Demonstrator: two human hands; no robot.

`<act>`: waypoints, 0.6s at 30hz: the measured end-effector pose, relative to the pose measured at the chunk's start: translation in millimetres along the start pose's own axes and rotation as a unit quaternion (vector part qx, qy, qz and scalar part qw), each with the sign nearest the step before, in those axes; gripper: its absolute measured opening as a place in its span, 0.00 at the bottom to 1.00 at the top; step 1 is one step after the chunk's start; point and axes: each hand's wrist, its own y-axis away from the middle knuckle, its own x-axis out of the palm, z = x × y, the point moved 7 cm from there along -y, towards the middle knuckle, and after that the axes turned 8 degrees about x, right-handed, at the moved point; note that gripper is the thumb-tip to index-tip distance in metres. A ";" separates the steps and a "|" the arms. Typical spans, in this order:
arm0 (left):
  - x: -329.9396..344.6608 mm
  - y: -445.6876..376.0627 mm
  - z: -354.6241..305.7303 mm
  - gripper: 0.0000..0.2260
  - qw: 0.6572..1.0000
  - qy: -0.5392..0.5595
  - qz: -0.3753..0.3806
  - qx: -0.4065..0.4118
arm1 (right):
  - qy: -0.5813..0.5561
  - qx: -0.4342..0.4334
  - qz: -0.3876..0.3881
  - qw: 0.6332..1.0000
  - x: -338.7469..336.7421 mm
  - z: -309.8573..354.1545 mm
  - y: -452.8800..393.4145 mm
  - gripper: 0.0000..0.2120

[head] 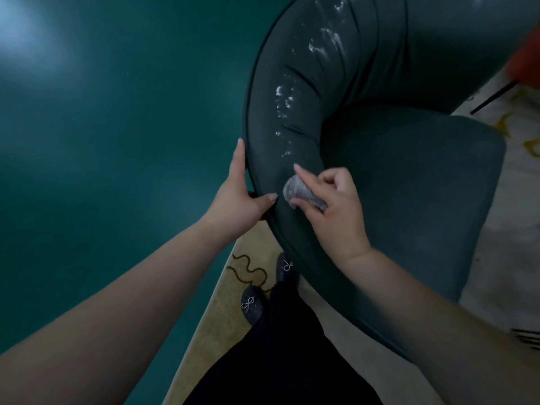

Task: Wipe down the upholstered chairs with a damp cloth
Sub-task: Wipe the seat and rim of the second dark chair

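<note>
Bare right hand (336,206) pinches balled grey damp cloth (304,194) against curved teal upholstered chair back (292,118), below wet streaks (285,102), while left hand (238,194) grips its piped rim, presumably steadying it.

Dim, bluish wide-angle view; glare streaks the chair (365,97), edges blurred.

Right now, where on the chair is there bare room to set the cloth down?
Free: the seat cushion, bordered by the curved backrest and the right hand. Crowded: the backrest's near end, where the left hand grips the rim and the right hand presses the cloth.
</note>
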 end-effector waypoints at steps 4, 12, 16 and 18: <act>-10.1 -13.4 -4.8 0.45 1.000 -0.018 -0.009 0.004 | -0.007 -0.023 -0.008 1.000 13.6 5.8 -47.3 0.25; -19.1 -23.7 -11.6 0.44 0.999 -0.046 0.000 -0.014 | -0.003 -0.010 -0.012 1.000 9.8 5.5 -44.3 0.32; -19.6 -29.3 -14.3 0.43 0.998 -0.057 -0.011 -0.020 | 0.003 -0.047 -0.014 0.999 17.3 13.7 -91.7 0.26; -20.5 -32.3 -16.7 0.43 0.998 -0.054 -0.017 -0.020 | -0.002 -0.047 -0.028 0.998 25.0 19.0 -121.1 0.24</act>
